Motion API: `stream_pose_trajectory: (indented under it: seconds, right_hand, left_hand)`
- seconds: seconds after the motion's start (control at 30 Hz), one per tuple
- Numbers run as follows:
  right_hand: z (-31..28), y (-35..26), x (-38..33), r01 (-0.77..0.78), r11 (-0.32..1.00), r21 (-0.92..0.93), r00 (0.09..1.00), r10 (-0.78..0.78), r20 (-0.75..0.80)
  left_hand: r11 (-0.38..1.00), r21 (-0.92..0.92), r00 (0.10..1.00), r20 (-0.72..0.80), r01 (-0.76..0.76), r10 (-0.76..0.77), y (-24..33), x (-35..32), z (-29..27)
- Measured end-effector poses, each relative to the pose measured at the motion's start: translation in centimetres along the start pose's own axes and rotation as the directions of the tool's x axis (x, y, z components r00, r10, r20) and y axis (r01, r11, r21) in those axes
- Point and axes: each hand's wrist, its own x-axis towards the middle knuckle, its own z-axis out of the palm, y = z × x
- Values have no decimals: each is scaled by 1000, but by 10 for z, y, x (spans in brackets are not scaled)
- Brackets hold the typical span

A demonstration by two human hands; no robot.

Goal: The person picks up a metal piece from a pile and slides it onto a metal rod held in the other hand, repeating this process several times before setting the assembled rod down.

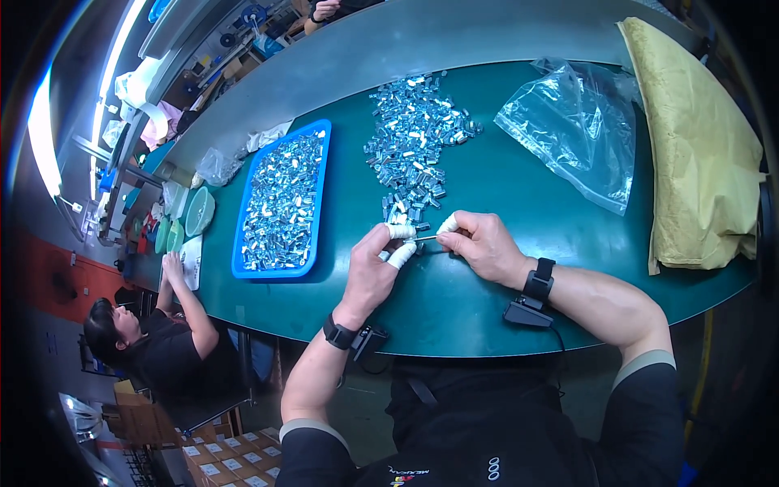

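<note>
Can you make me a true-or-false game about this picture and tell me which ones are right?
1. The tray full of shiny little pieces is blue. True.
2. The tabletop is red. False: it is green.
3. The left hand has white wraps on some fingers. True.
4. The right hand is inside the tray. False: it is pinching a thin rod together with the left hand.
5. The big yellow package is on the left. False: the big yellow package is on the right.
6. Another person sits at the left. True.

Right of the hands (373, 272) (493, 252) are a clear plastic bag (574, 134) and a yellow sack (699, 162); a co-worker (166, 345) sits left.
</note>
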Motion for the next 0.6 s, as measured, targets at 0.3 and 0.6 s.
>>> stream_pose_trajectory:
  seconds: [0.3,0.6]
  right_hand:
    - [-10,-14,1,-135,981,-139,971,159,179]
    - [-3,-8,0,-22,991,-133,998,29,57]
  left_hand:
    - [973,-215,995,71,80,-66,-13,-14,22]
    - [960,-227,986,55,165,-156,-23,-15,24]
